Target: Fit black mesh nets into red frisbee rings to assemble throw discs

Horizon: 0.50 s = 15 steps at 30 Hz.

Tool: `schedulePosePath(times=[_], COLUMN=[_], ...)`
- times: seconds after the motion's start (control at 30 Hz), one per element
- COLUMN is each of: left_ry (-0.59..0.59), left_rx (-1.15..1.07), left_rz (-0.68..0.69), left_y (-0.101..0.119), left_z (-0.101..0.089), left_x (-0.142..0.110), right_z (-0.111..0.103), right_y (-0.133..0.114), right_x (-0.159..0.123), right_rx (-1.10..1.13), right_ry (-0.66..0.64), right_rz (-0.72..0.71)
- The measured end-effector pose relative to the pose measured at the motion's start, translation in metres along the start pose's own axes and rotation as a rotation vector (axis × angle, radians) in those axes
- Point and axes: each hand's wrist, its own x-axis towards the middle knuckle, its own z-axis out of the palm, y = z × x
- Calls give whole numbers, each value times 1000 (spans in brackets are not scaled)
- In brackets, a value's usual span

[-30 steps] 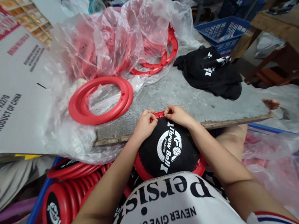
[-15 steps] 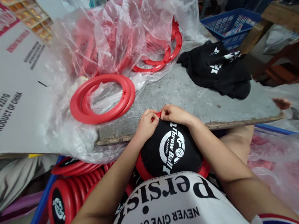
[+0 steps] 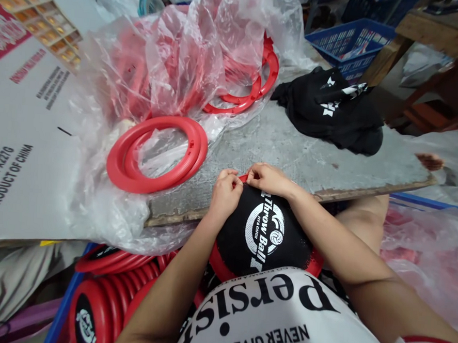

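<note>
Against my torso and the table edge leans a throw disc (image 3: 240, 239), black printed cloth with "Throw Ball" lettering inside a red plastic ring. My left hand (image 3: 226, 192) pinches its far rim where a bit of red ring shows. Close beside it, my right hand (image 3: 266, 179) grips the same rim with thumb and fingers together. The cloth edge under my fingertips is mostly hidden. Two loose red rings (image 3: 118, 157) lie overlapping on the table left of my hands. A heap of black printed cloth (image 3: 329, 115) sits farther back on the right.
Clear plastic bags (image 3: 182, 55) with several red rings spread over the back of the table (image 3: 250, 142). A white printed carton (image 3: 18, 127) stands left. Several covered discs (image 3: 105, 298) fill a blue crate below. A blue basket (image 3: 351, 42) is at back right.
Both hands keep their pinch on the disc's far rim, with only slight finger shifts. The whole view has moved slightly; the rings and cloth heap lie as before.
</note>
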Motion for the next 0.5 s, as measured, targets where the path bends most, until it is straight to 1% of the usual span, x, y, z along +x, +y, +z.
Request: schedulePosePath(times=[0.17, 0.33, 0.4, 0.5], left_ry=[14, 16, 5, -55], left_rx=[48, 93, 80, 35], left_rz=[-38, -40, -20, 25], left_y=[3, 4, 4, 4], left_z=[4, 9, 7, -2], left_x=[2, 6, 5, -1], right_z=[0, 4, 4, 2], right_y=[-4, -4, -5, -7], right_x=[-2, -1, -1, -3], right_rx=[-28, -86, -100, -98], right_ry=[-3, 32, 35, 32], right_rz=[32, 57, 49, 58])
